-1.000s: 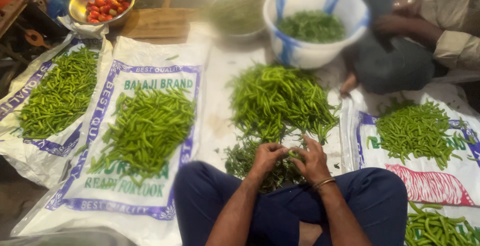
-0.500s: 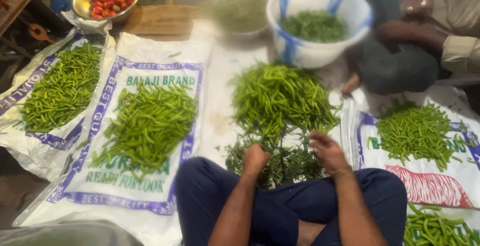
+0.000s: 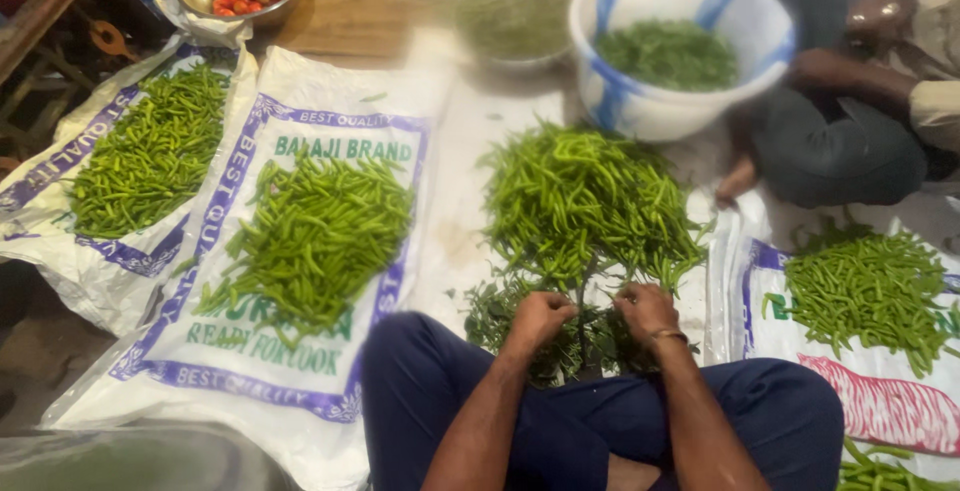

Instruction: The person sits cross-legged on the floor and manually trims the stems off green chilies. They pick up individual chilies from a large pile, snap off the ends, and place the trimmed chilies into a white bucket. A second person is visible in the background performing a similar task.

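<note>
At the lower centre of the frame the left hand [image 3: 540, 317] and the right hand [image 3: 646, 309] are curled in over the near edge of the green chilli pile [image 3: 585, 201], just above a dark heap of plucked stems [image 3: 560, 336]; whether either grip is clenched on a chilli is too blurred to tell. Best to pinch each stalk close to the cap and twist, dropping stems on the near heap.
</note>
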